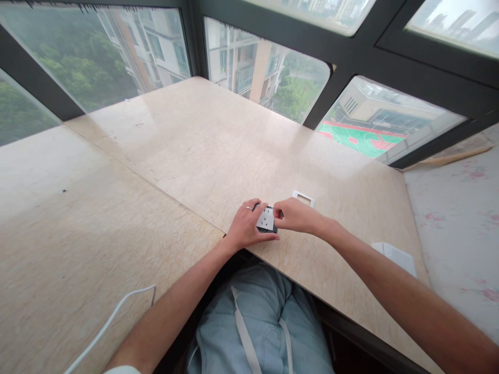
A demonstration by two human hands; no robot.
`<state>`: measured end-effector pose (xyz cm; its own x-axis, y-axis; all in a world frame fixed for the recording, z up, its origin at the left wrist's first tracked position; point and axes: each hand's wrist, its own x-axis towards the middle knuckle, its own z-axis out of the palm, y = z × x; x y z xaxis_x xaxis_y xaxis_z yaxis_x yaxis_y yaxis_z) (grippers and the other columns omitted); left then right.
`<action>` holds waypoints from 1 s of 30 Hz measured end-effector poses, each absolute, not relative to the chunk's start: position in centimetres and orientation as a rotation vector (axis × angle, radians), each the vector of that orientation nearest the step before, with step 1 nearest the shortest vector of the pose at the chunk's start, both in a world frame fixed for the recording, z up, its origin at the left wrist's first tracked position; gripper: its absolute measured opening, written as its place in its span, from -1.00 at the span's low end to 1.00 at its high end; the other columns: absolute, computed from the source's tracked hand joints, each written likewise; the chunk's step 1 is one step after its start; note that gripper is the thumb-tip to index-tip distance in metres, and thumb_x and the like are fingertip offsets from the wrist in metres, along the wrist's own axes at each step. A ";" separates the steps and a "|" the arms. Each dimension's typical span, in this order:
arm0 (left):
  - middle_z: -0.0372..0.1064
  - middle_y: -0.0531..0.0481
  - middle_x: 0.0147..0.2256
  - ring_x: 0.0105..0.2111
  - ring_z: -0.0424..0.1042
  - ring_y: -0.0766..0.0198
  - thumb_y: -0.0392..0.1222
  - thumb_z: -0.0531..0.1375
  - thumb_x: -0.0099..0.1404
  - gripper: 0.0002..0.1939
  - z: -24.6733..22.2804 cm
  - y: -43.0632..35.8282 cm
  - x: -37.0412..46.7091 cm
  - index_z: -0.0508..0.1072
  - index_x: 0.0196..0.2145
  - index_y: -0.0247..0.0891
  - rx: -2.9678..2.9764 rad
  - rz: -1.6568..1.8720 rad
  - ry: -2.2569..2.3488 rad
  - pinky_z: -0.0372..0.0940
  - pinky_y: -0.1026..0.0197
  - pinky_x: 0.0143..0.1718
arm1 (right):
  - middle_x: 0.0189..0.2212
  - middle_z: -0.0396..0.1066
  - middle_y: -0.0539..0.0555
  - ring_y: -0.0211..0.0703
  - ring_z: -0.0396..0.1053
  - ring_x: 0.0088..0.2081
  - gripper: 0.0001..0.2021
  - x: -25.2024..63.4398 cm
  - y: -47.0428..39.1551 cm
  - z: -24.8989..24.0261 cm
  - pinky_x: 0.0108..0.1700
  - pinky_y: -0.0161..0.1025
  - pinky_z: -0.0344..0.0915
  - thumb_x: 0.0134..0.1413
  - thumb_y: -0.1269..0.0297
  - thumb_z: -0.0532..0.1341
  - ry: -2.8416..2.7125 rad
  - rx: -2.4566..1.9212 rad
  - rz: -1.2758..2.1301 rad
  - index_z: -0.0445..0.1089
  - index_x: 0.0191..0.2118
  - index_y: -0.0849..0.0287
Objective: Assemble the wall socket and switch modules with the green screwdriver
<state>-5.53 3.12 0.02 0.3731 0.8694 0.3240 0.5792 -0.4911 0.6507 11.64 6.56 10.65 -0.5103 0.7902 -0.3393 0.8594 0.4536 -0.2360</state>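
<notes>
A wall socket (265, 219) with a white face and a dark body rests on the stone-like counter near its front edge. My left hand (248, 224), with a ring on one finger, grips the socket from the left, thumb along the near side and fingers at the far side. At the socket's right edge, my right hand (290, 214) is closed with its fingertips curled together. Whatever it pinches there is hidden by the fingers. Just beyond the right hand lies a white rectangular frame (304, 198), partly covered by that hand.
A white box-like object (394, 258) sits on the counter (218, 150) to the right, partly behind my right forearm. A white cable (113, 317) curves over the left front. Windows border the far side, and a flowered wall (460, 223) stands at right.
</notes>
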 end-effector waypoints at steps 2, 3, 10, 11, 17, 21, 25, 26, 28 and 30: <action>0.24 -0.30 0.12 0.13 0.28 -0.16 0.31 0.43 -0.04 -0.06 0.0 3.1 -5.5 0.31 0.17 -0.26 2.206 0.908 1.251 0.24 -0.15 0.19 | -0.48 0.54 0.11 -0.18 0.40 -0.44 -0.91 11.6 6.5 10.9 -0.41 -0.31 0.10 -0.01 0.41 0.24 2.531 1.431 -0.559 0.49 -0.46 0.22; 0.24 -0.30 0.12 0.13 0.29 -0.16 0.31 0.43 -0.04 -0.06 0.1 3.1 -5.5 0.31 0.17 -0.26 2.205 0.909 1.250 0.24 -0.15 0.19 | -0.48 0.54 0.11 -0.18 0.40 -0.44 -0.90 11.6 6.4 11.1 -0.41 -0.30 0.09 -0.01 0.41 0.24 2.535 1.424 -0.553 0.49 -0.46 0.22; 0.23 -0.26 0.13 0.13 0.29 -0.17 0.32 0.43 -0.05 -0.06 0.2 3.1 -5.6 0.30 0.18 -0.17 2.206 0.905 1.257 0.24 -0.17 0.18 | -0.51 0.52 0.08 -0.21 0.37 -0.46 -0.91 11.5 6.2 12.6 -0.40 -0.29 0.12 -0.03 0.44 0.24 2.572 1.445 -0.536 0.50 -0.47 0.21; 0.23 -0.26 0.13 0.13 0.28 -0.17 0.32 0.43 -0.05 -0.05 0.2 3.1 -5.6 0.29 0.19 -0.17 2.205 0.906 1.257 0.23 -0.17 0.18 | -0.51 0.51 0.06 -0.23 0.37 -0.46 -0.91 11.6 6.4 12.9 -0.39 -0.30 0.14 -0.04 0.45 0.24 2.590 1.464 -0.563 0.50 -0.46 0.21; 0.24 -0.28 0.13 0.15 0.28 -0.16 0.33 0.43 -0.05 -0.03 0.2 3.0 -5.6 0.30 0.19 -0.21 2.207 0.917 1.257 0.22 -0.16 0.21 | -0.62 0.41 -0.02 -0.30 0.34 -0.63 -0.97 12.7 9.3 13.1 -0.55 -0.37 0.18 -0.11 0.44 0.26 2.362 1.921 -1.002 0.45 -0.49 0.21; 0.25 -0.31 0.13 0.15 0.28 -0.16 0.35 0.42 -0.04 -0.02 0.2 3.1 -5.6 0.30 0.19 -0.28 2.212 0.915 1.258 0.23 -0.16 0.21 | -0.78 0.28 -0.06 -0.31 0.23 -0.73 -0.96 12.5 12.1 11.8 -0.65 -0.39 0.12 -0.10 0.43 0.25 2.214 2.132 -1.034 0.46 -0.45 0.25; 0.26 -0.33 0.12 0.14 0.29 -0.17 0.34 0.42 -0.03 -0.02 0.3 3.1 -5.7 0.30 0.18 -0.31 2.209 0.938 1.240 0.23 -0.18 0.21 | -0.83 0.24 -0.07 -0.32 0.20 -0.76 -0.98 11.4 14.4 9.9 -0.67 -0.41 0.10 -0.12 0.45 0.26 2.110 2.251 -1.103 0.45 -0.46 0.26; 0.26 -0.33 0.13 0.15 0.29 -0.17 0.35 0.42 -0.04 -0.01 0.3 3.1 -5.7 0.29 0.19 -0.29 2.206 0.943 1.238 0.23 -0.18 0.21 | -0.84 0.24 -0.06 -0.32 0.19 -0.76 -0.98 11.1 14.8 9.4 -0.68 -0.41 0.09 -0.13 0.46 0.26 2.090 2.263 -1.121 0.44 -0.47 0.26; 0.26 -0.32 0.14 0.16 0.29 -0.17 0.36 0.42 -0.05 0.02 0.1 3.0 -5.7 0.26 0.21 -0.26 2.200 0.947 1.241 0.22 -0.19 0.22 | -0.85 0.24 -0.06 -0.33 0.17 -0.78 -0.98 10.6 15.2 8.8 -0.68 -0.40 0.08 -0.16 0.47 0.27 2.063 2.280 -1.153 0.44 -0.49 0.25; 0.25 -0.33 0.15 0.17 0.28 -0.19 0.37 0.41 -0.06 0.06 -0.1 3.0 -5.7 0.22 0.24 -0.26 2.194 0.946 1.248 0.22 -0.21 0.23 | -0.85 0.24 -0.07 -0.33 0.16 -0.78 -0.96 10.5 15.3 8.4 -0.69 -0.41 0.08 -0.17 0.48 0.27 2.056 2.297 -1.178 0.43 -0.48 0.25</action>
<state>-5.65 3.01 -0.10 0.3575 0.8684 0.3437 0.5654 -0.4942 0.6604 10.52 15.26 8.37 -0.0246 0.9183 -0.3950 0.8055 -0.2159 -0.5520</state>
